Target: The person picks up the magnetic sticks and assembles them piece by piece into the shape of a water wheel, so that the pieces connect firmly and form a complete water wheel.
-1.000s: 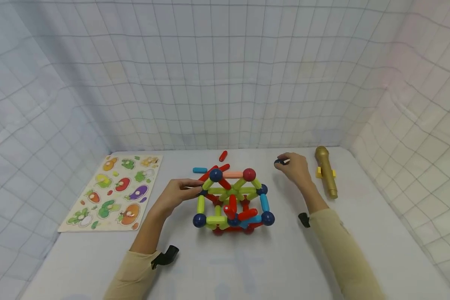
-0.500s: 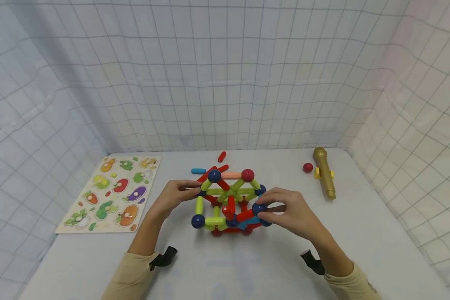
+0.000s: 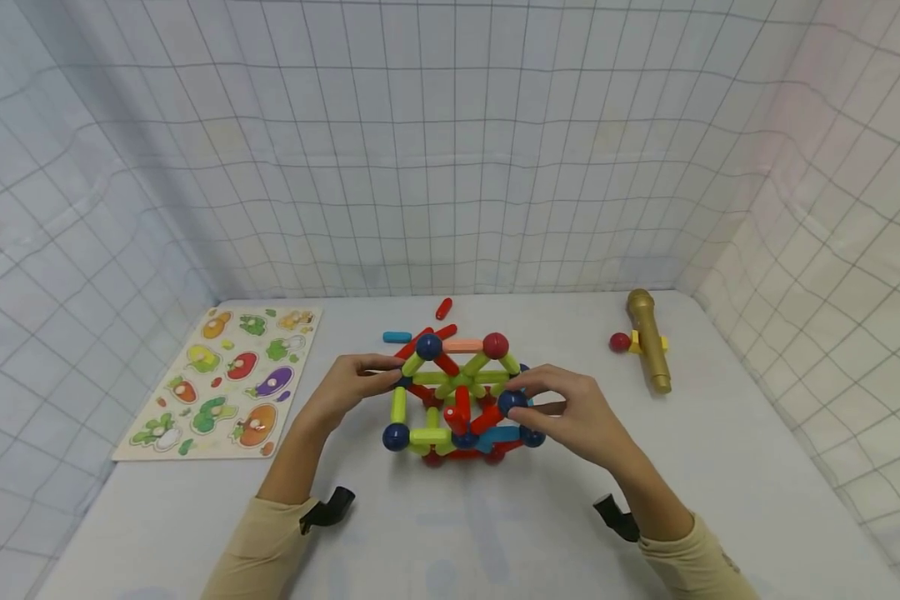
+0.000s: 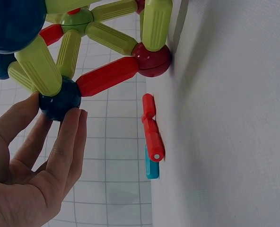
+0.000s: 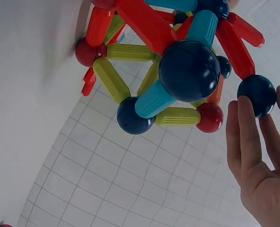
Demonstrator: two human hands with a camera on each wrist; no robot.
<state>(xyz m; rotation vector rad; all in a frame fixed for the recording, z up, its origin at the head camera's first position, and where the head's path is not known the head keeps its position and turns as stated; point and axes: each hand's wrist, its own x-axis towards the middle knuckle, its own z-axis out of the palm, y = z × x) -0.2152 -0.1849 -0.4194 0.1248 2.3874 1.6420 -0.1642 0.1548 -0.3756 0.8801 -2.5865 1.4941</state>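
A magnetic stick-and-ball frame [image 3: 430,436] of green, red and blue rods stands at the middle of the table. My left hand [image 3: 345,387] pinches a dark blue ball [image 4: 60,99] at the frame's left corner, thumb and fingertips on its underside in the left wrist view. On the other side, my right hand [image 3: 577,412] holds another dark blue ball [image 5: 257,92] between thumb and fingers. This ball meets the end of a red rod [image 5: 235,49] slanting up from the frame's front. A second red rod [image 3: 462,404] sticks up beside it.
Behind the frame lie loose red rods [image 3: 444,308] and a blue rod [image 3: 397,337]. A vegetable puzzle board [image 3: 228,379] is at the left. At the back right, a red ball [image 3: 619,342] sits against the yellow parts of a gold microphone-shaped thing [image 3: 650,342].
My right hand has brought the blue ball from the back right to the red rod's end. The red ball has shifted towards the gold thing. My left hand keeps its place.
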